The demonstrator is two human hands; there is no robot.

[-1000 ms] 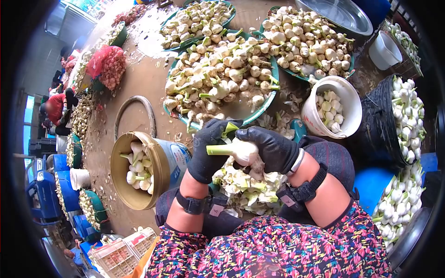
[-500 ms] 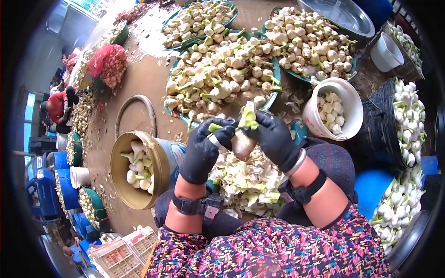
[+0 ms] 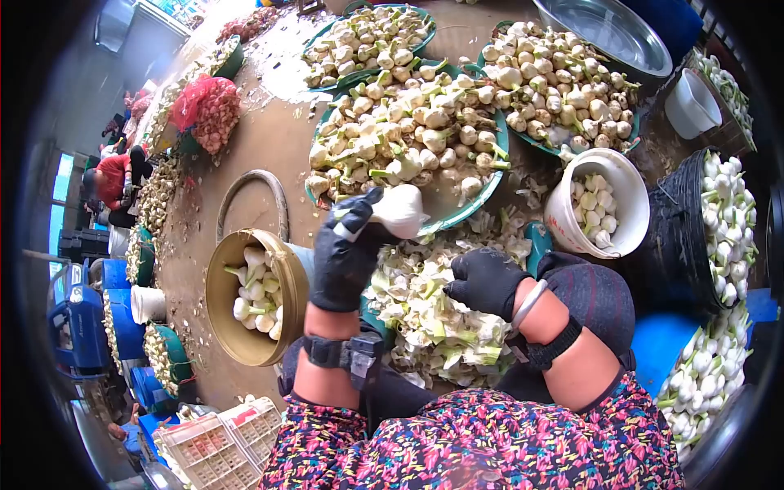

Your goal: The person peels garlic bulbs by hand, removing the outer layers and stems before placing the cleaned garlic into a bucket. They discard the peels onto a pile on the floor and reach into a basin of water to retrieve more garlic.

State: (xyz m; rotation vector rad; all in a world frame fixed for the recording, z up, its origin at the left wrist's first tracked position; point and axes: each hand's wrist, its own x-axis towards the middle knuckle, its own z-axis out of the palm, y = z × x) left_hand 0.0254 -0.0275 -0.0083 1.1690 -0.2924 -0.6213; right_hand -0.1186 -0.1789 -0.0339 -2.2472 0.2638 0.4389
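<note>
My left hand [image 3: 347, 257], in a black glove with a white band round a finger, is closed on a garlic bulb [image 3: 398, 211]. The bulb is smooth and white, raised at the near rim of a green basin [image 3: 495, 170] of untrimmed garlic. My right hand [image 3: 488, 282], also gloved in black, hovers over a heap of garlic peelings [image 3: 441, 318] with its fingers curled in. Whatever it may hold is hidden. To the left, a tan bucket [image 3: 214, 282] lies tilted with peeled white bulbs inside.
A white bucket [image 3: 551, 208] of bulbs stands right of the basin, beside a black tub [image 3: 674, 220] full of garlic. More garlic basins [image 3: 367, 45] lie farther off. A hose loop [image 3: 224, 204] rests on the floor. At far left sits a person in red [image 3: 113, 180].
The brownish bulb held between both hands now shows white in my left hand, which has moved left. My right hand has drawn away and down, over the peelings.
</note>
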